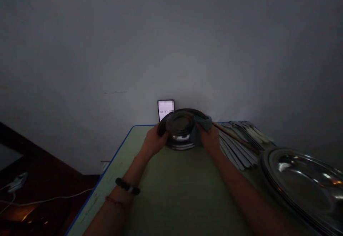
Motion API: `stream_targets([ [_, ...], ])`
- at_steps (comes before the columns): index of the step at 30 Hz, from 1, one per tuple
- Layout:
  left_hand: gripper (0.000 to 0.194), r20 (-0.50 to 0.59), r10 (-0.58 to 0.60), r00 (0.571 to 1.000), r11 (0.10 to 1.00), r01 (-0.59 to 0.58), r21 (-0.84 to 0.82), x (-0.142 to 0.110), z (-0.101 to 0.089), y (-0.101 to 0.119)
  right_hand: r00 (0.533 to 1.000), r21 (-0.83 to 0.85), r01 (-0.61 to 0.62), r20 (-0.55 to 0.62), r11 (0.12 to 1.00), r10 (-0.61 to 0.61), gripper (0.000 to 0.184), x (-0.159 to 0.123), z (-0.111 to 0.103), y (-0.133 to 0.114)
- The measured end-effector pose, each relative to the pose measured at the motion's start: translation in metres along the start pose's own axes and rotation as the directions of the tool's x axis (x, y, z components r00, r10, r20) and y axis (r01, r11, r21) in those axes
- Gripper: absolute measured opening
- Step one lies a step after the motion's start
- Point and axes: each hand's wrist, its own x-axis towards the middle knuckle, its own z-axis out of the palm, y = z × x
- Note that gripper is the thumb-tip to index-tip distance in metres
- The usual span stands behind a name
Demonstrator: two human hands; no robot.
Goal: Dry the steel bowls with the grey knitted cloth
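Observation:
Both my hands hold a shiny metal dish point(180, 136), tilted up above the far part of the table. It has a wide rim and a round raised middle. At its left edge, my left hand point(155, 140) is closed on the rim, thumb on the near side. My right hand point(210, 136) grips the opposite side with a grey cloth point(205, 122) pressed between its fingers and the metal. Some fingers of both hands are hidden behind the dish.
A phone point(165, 108) leans against the wall behind the dish. Flat utensils point(235, 150) lie fanned out on the table point(177, 196), with a brown stick point(235, 137) across them. Stacked metal plates point(302, 182) stand at right. A white cable point(61, 197) hangs left of the table.

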Motion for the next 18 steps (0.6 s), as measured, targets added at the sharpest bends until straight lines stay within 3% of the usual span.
stream_targets([
  [3, 0.039, 0.195, 0.067, 0.979, 0.998, -0.066, -0.011, 0.001, -0.028, 0.018, 0.989, -0.046, 0.135, 0.07, 0.99, -0.131, 0.024, 0.01, -0.015, -0.027],
  [6, 0.049, 0.276, 0.11, 0.955, 0.993, -0.093, -0.074, -0.005, -0.051, 0.043, 0.897, -0.086, 0.391, 0.26, 0.916, -0.358, 0.029, 0.008, -0.026, -0.06],
  [9, 0.051, 0.276, 0.205, 0.939, 0.976, -0.216, 0.012, -0.012, -0.056, 0.061, 0.794, -0.157, 0.538, 0.423, 0.828, -0.436, 0.045, -0.001, -0.03, -0.084],
  [11, 0.047, 0.303, 0.227, 0.926, 0.965, -0.255, 0.057, -0.014, -0.05, 0.065, 0.758, -0.181, 0.579, 0.48, 0.795, -0.442, 0.047, -0.006, -0.028, -0.091],
  [14, 0.035, 0.269, 0.185, 0.945, 0.976, -0.208, 0.059, -0.012, -0.036, 0.064, 0.753, -0.199, 0.594, 0.48, 0.78, -0.45, 0.044, -0.01, -0.023, -0.091],
  [18, 0.031, 0.147, 0.151, 0.977, 0.988, -0.156, 0.022, -0.009, -0.026, 0.058, 0.794, -0.197, 0.567, 0.39, 0.8, -0.467, 0.037, -0.007, -0.018, -0.077],
])
